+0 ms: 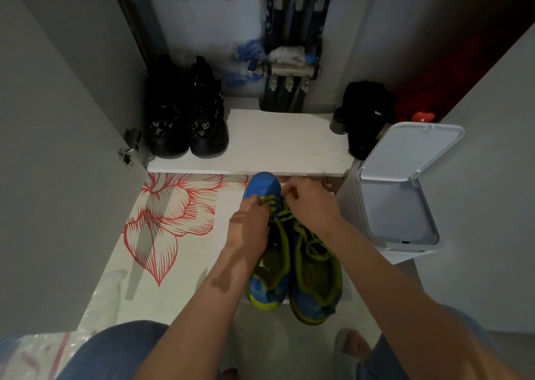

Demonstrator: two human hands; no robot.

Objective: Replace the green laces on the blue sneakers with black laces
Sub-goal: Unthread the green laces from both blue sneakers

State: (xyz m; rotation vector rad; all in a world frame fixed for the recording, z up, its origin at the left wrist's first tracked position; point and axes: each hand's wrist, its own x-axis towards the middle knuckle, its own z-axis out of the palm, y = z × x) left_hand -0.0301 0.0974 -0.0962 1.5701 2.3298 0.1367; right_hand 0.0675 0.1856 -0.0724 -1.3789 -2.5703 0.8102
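Unlacing looks underway: the left hand (252, 212) and right hand (307, 198) each pinch the green laces (285, 215) near the blue sneaker (265, 187) toe between them, so next comes drawing the lace from the lowest eyelets.

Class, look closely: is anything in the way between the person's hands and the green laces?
Nothing visible. The left hand and right hand are already on the green laces near the blue sneaker's toe.
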